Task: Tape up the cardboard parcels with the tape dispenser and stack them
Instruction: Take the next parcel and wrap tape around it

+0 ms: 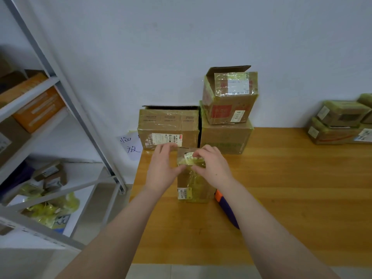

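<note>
Left grip curls round the small parcel at its upper left edge, thumb on the front, while right grip pinches the yellow-taped top. The parcel seems to stand on end on the counter, long axis up. Just right of its foot lies the tape dispenser, orange end nearest. Behind the parcel is an open box, contents hidden. Behind-right are two stacked boxes, top flap raised.
</note>
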